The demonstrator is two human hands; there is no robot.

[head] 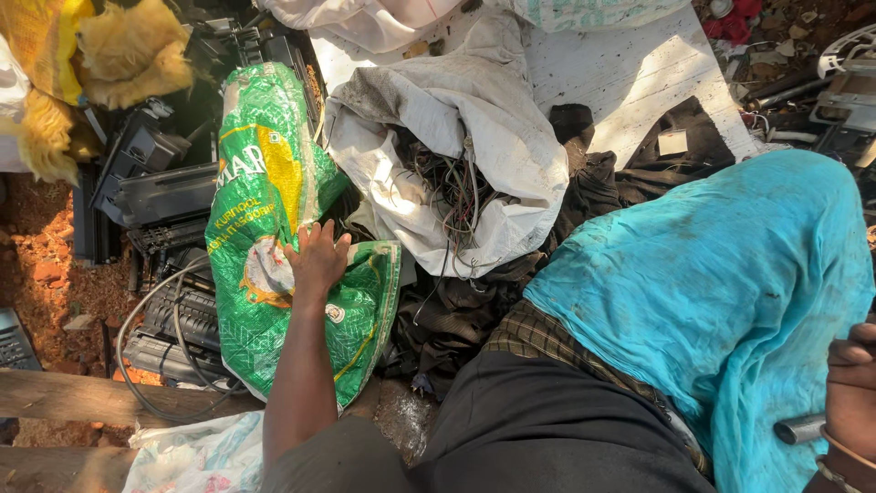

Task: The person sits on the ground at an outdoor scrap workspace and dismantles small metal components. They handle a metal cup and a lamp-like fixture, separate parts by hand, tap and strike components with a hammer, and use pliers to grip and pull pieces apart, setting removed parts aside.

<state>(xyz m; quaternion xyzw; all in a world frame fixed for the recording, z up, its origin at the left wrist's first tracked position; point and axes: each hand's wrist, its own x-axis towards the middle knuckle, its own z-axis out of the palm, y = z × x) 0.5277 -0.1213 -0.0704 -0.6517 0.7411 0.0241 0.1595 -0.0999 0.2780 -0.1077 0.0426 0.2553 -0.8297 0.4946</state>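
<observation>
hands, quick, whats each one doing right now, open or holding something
Left hand: open, fingers spread, resting flat on the green woven sack.
Right hand: closed around a grey metal rod, at the frame's edge.

Sack [274,228] left of wire-filled bag [484,137]; prob. pipe [798,429] far right.

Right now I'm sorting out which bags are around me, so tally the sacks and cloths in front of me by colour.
Green printed sack, under the left hand: 1
White sack with wires inside: 1
Turquoise cloth beside the right hand: 1
Yellow fuzzy cloth: 1
Total: 4
</observation>
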